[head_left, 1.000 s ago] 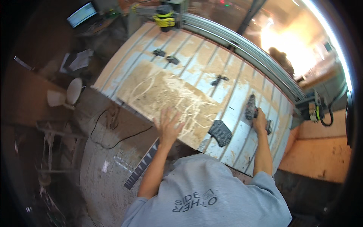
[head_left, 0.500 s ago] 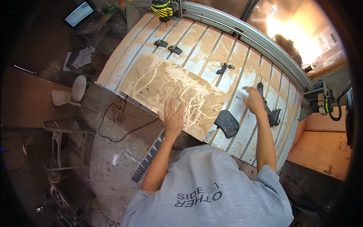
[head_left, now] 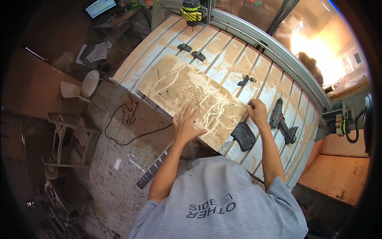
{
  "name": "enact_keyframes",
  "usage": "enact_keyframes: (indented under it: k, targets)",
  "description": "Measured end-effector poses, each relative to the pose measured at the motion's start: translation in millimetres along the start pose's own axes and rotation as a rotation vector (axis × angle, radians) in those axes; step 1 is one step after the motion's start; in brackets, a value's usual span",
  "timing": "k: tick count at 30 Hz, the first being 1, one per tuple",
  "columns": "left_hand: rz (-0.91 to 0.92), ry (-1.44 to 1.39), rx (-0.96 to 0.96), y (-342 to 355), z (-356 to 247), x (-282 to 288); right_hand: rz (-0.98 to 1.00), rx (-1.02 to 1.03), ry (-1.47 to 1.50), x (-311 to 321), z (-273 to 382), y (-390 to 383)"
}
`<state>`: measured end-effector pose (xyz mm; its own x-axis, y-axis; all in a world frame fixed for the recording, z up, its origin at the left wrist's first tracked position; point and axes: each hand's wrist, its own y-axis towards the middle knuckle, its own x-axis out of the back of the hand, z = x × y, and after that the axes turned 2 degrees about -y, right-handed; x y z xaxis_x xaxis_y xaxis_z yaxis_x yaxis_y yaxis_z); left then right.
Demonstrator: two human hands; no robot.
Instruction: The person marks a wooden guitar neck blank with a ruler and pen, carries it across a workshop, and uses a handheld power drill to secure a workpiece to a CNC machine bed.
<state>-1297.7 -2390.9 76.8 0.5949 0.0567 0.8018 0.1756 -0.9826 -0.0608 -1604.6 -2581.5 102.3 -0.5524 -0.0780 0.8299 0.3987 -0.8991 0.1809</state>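
Observation:
A tan wooden board (head_left: 167,81) with pale carved curving lines lies flat on the slotted machine bed (head_left: 135,59). My left hand (head_left: 186,125) rests on its near edge, fingers spread and thumb stretched to the right. At the board's right corner is my right hand (head_left: 258,113), its fingers curled and pinched together against the corner; the fingertips are partly hidden. Below that hand sits a black textured pad (head_left: 243,136), close to the board's edge. A black cordless drill (head_left: 283,122) lies on the bed to the right of my right hand.
Two black clamps (head_left: 197,55) sit beyond the board, and another clamp (head_left: 246,80) lies farther right. A spindle (head_left: 191,14) with yellow-black stripes hangs over the far left corner. The metal gantry rail (head_left: 254,36) runs along the back. A cable (head_left: 137,139) trails across the floor.
My right hand has moved from beside the drill to the board's right corner, and its fingers have closed. My left hand stays on the board, its thumb now spread out.

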Motion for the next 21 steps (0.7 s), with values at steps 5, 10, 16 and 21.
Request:
enact_keyframes:
  k: [5,10,16,21]
  targets:
    - [-0.008,0.019,0.023,0.9,-6.4,0.1,0.288,0.123,0.381,-48.6,104.9,-14.4]
    - [-0.086,0.037,0.045,2.9,-9.3,-12.0,0.422,0.306,0.321,-82.6,133.8,-18.4]
    - [-0.082,-0.021,0.082,0.1,-17.4,-5.2,0.449,0.328,0.319,-81.8,129.9,-9.0]
    - [-0.129,-0.056,0.062,0.1,-14.2,-11.5,0.424,0.493,0.209,-90.2,127.5,-6.3]
